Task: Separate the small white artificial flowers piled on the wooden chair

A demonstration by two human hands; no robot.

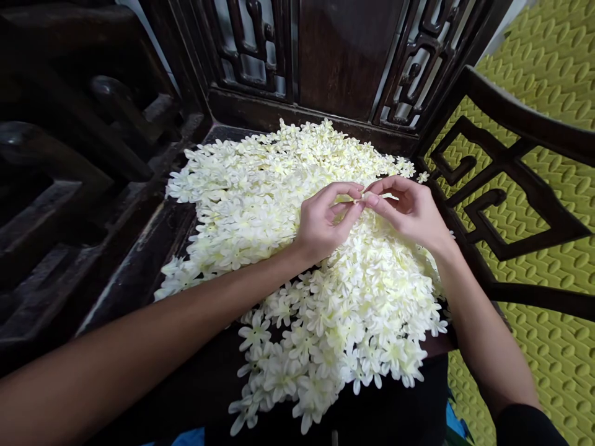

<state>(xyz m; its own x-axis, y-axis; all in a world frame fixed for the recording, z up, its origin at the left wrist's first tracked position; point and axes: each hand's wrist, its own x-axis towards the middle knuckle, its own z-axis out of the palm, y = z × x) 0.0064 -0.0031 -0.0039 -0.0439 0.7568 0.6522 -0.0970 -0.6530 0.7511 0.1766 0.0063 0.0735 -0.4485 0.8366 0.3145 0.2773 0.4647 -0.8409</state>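
A broad heap of white artificial flowers (260, 210) with pale yellow centres covers the dark wooden seat. Above the middle of it, my left hand (328, 217) is closed in a pinch of thumb and fingers. My right hand (409, 207) meets it fingertip to fingertip, also pinching. Between the two sits a small pale piece (364, 197), probably part of a white flower, mostly hidden by the fingers. Which hand bears more of it I cannot tell. Loose blossoms lie close under both wrists.
Dark carved wood panels (348, 56) rise behind the heap. An openwork wooden armrest (506, 155) stands on the right, and more dark woodwork (56, 155) on the left. Beyond the armrest is yellow-green textured matting (548, 353). Some flowers spill over the near edge toward my lap.
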